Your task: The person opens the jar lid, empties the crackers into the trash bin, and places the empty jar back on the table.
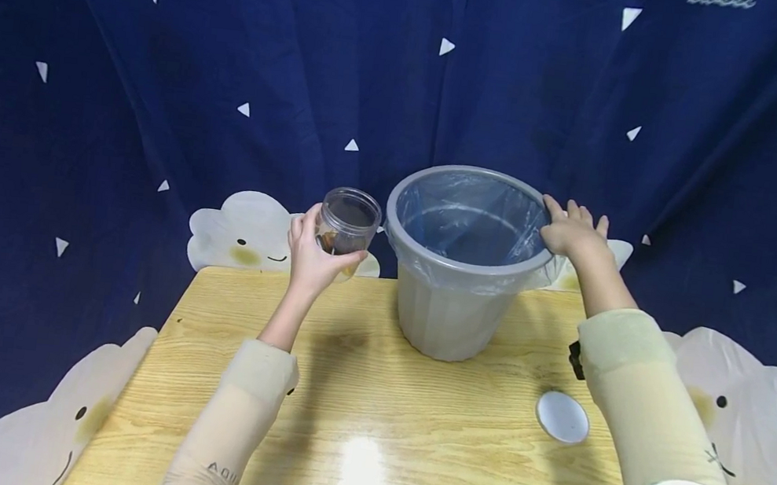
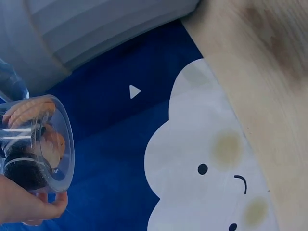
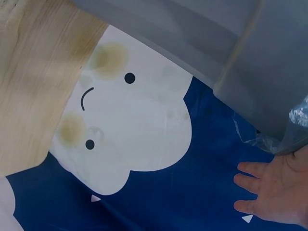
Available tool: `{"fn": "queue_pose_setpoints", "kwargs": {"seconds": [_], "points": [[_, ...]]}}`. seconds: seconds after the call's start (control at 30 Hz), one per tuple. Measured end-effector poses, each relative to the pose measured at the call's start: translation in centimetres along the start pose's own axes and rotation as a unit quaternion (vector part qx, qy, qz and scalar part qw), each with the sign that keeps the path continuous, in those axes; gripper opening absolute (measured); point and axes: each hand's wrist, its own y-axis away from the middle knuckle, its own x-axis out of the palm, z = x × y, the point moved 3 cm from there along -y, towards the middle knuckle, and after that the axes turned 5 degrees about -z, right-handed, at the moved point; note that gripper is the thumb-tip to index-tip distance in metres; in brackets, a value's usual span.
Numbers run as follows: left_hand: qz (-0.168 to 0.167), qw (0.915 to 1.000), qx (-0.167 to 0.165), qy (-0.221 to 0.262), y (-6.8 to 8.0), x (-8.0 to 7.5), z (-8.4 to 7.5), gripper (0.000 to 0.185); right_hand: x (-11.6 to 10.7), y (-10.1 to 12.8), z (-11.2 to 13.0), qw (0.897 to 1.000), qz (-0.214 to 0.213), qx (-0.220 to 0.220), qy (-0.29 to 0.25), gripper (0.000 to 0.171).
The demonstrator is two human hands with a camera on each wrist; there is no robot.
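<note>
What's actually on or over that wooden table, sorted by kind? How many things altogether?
Clear jars: 1, the open jar, held up by the left hand
Grey bins: 1, the bin, lined with a plastic bag, right hand on its rim
White lids: 1, the lid, lying flat on the table
Total: 3

You see a wooden table with a glossy light patch, backed by a dark blue curtain printed with white triangles and smiling cloud figures.
</note>
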Motion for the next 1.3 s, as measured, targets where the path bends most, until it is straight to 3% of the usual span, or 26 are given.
{"fn": "queue_pose_setpoints", "kwargs": {"seconds": [0.53,0.9,1.3], "points": [[-0.001,0.9999,0.009,-0.011,-2.1,0.5,-1.4,0.086,0.1,0.0,0.0,1.0,-0.004,0.001,0.001,0.063],[-0.01,0.9987,0.03,-0.039,-3.4,1.0,-2.8,0.087,0.2,-0.2,0.1,1.0,-0.009,0.007,0.004,0.064],[0.001,0.9959,0.03,-0.085,-4.3,1.9,-4.2,0.087,0.0,-0.1,0.0,1.0,-0.002,0.004,0.004,0.065]]}}
